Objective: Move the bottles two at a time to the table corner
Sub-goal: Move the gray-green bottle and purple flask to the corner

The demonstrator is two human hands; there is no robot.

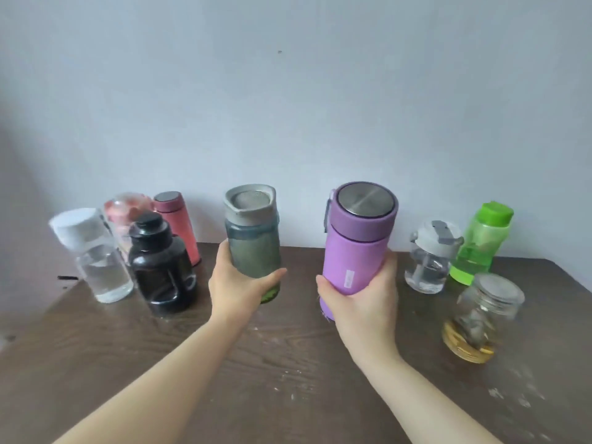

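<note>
Hands hold two bottles above the counter (288, 363): left hand (238, 288) fingers wrapped around the green-grey bottle (253, 245), right hand (362, 302) fingers around the purple bottle (355, 241). Four bottles stand at 10 o'clock.

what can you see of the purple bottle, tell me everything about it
The purple bottle is a matte lilac cylinder, like a coated flask, with a darker purple cap topped by a brushed metal disc. A grey loop or strap shows at the cap's left edge and a small pale label sits low on the body. It is capped, roughly upright with a slight tilt, and held above the brown table. The right hand wraps its lower part; nothing else touches it.
</note>
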